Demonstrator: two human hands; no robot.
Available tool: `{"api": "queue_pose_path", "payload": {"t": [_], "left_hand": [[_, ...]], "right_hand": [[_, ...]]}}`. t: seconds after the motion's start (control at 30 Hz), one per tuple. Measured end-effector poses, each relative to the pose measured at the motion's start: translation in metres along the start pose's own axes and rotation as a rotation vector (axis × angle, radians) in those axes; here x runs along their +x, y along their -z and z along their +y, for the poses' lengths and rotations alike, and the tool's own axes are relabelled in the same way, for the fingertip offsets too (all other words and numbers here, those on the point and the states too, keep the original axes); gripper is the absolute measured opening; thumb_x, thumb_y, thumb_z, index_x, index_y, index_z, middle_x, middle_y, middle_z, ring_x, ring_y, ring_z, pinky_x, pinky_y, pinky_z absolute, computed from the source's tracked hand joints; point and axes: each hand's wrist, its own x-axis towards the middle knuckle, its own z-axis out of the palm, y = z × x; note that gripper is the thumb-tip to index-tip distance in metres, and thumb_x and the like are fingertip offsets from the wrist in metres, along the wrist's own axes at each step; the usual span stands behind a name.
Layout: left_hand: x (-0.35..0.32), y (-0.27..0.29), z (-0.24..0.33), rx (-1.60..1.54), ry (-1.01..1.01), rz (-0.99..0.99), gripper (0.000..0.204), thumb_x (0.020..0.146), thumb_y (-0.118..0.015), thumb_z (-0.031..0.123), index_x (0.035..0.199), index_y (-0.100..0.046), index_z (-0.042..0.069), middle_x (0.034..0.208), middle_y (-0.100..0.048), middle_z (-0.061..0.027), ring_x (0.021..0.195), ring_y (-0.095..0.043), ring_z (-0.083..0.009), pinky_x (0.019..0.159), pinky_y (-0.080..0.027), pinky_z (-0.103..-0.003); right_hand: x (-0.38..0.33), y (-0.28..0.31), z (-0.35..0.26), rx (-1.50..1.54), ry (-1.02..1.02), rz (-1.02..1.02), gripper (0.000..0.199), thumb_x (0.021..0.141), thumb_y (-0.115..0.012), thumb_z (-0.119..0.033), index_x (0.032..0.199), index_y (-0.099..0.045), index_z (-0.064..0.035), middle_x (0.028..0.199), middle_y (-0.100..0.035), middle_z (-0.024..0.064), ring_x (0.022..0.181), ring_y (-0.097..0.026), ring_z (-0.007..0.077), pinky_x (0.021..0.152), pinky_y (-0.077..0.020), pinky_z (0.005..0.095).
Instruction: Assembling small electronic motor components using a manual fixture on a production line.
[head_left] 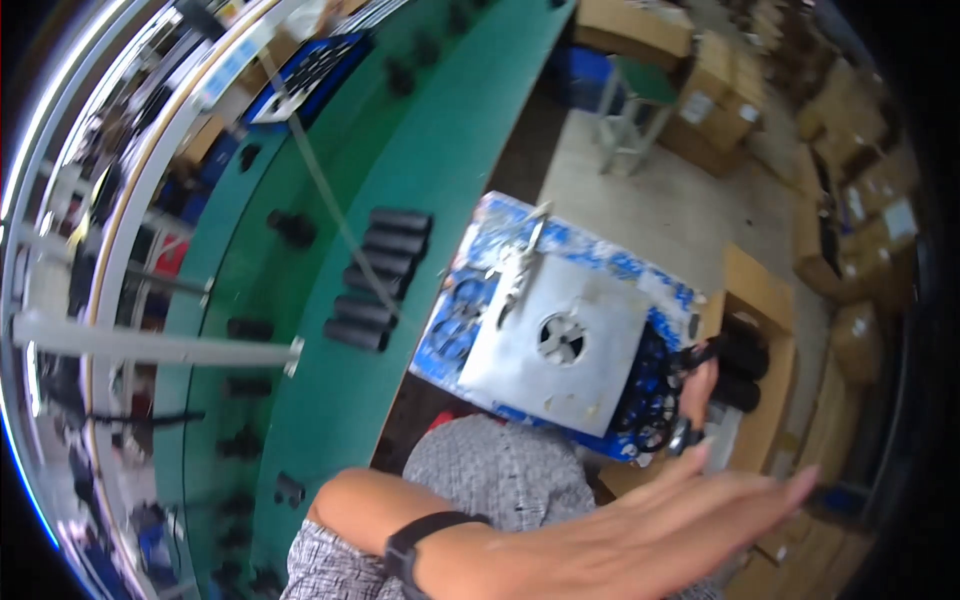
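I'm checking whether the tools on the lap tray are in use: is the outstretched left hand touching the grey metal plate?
Apart. In the head view, the left hand reaches across open and flat below the grey metal plate, with patterned clothing visible between them.

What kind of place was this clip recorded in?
Probably a factory assembly line. A long green conveyor belt carries black cylindrical parts, a blue bin with a metal plate sits beside it, and cardboard boxes are stacked on the floor. The left hand reaches across, open.
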Motion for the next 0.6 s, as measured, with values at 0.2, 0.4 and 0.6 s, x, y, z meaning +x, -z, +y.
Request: {"api": "queue_pose_path", "payload": {"t": [0.2, 0.4, 0.6], "left_hand": [[-0.017, 0.057, 0.062, 0.737, -0.387, 0.217, 0.022, 0.101, -0.062, 0.025, 0.114, -0.071, 0.01, 0.093, -0.067, -0.0087, 0.1, -0.068, -0.0288, 0.098, -0.054, -0.053], [-0.039, 0.073, 0.109, 1.211, -0.647, 0.124, 0.023, 0.095, -0.07, 0.013, 0.117, -0.064, 0.014, 0.091, -0.051, -0.0006, 0.083, -0.056, -0.0172, 0.079, -0.054, -0.04], [-0.088, 0.097, 0.111, 1.553, -0.887, 0.229, 0.037, 0.097, -0.069, 0.009, 0.13, -0.057, 0.019, 0.107, -0.05, 0.0002, 0.093, -0.055, -0.0188, 0.078, -0.053, -0.042]], "right_hand": [[-0.155, -0.018, -0.04, 0.539, -0.276, -0.061, 0.044, 0.108, -0.044, -0.054, 0.113, -0.066, -0.0164, 0.098, -0.066, -0.0017, 0.08, -0.057, 0.0118, 0.065, -0.0438, 0.0303], [-0.226, -0.036, -0.042, -0.062, -0.203, 0.111, 0.02, 0.103, -0.065, -0.028, 0.114, -0.066, -0.011, 0.1, -0.069, 0.0014, 0.081, -0.063, 0.0116, 0.065, -0.0494, 0.032], [-0.226, -0.053, -0.039, -0.286, -0.003, 0.256, 0.022, 0.101, -0.069, -0.015, 0.121, -0.064, -0.0055, 0.108, -0.069, 0.0033, 0.08, -0.066, 0.0113, 0.058, -0.0513, 0.0256]]}}
